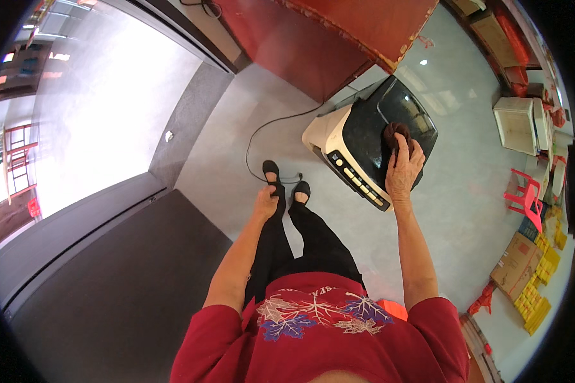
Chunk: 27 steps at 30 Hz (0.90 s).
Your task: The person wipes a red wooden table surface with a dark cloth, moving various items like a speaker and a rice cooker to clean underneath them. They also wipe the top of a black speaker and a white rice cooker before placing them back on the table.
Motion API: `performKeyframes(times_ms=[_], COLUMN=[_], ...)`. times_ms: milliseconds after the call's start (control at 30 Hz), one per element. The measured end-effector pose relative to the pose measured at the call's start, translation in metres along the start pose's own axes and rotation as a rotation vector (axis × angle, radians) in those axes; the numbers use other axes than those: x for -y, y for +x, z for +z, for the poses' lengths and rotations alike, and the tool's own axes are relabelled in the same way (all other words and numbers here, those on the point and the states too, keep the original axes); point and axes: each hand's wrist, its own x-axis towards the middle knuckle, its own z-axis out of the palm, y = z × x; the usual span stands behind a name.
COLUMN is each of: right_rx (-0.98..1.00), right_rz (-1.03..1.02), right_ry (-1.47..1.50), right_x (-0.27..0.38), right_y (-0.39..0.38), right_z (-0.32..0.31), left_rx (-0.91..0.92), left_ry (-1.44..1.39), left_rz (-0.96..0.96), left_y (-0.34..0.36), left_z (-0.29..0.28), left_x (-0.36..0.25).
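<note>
A cream floor-standing appliance (326,131) has a glossy black top (367,118) and a row of pale buttons along its near edge. My right hand (404,171) presses a bunched dark brown cloth (397,134) onto the right part of that top, its fingers closed over the near side of the cloth. In front of my left leg, my left hand (266,204) hangs with its fingers curled in, apart from the appliance; nothing shows in it. A thin black cord (252,137) loops over the floor to a small dark end by my shoes.
Behind the appliance stands a large reddish-brown cabinet (300,45). To the left is a bright doorway with a grey sill (188,121) and a dark door panel (121,287). Along the right wall are a white foam box (516,126), a pink plastic stool (527,196), a cardboard box (516,265) and yellow packages (535,306).
</note>
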Motion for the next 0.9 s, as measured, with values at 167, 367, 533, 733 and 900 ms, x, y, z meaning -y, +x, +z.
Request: performKeyframes(times_ms=[167,367,533,733,900], right_rx=[-0.028,-0.022,-0.019,-0.027,-0.008], right_rz=[0.007,0.007,0.012,0.035,0.07], right_ry=[0.044,0.071,0.073,0.092,0.106], right_x=[-0.002,-0.005,0.0,0.001,-0.001], right_y=[0.001,0.0,0.002,0.001,0.002], right_z=[0.0,0.0,-0.002,-0.005,-0.004], left_rx=[-0.023,0.158,0.295,0.096,0.119], left_ry=[0.29,0.568,0.94,1.173,1.072], left_rz=[0.073,-0.014,-0.035,0.011,-0.034], left_y=[0.021,0.032,0.045,0.062,0.063], left_z=[0.015,0.014,0.009,0.011,-0.043], left_x=[-0.016,-0.022,-0.009,0.039,0.026])
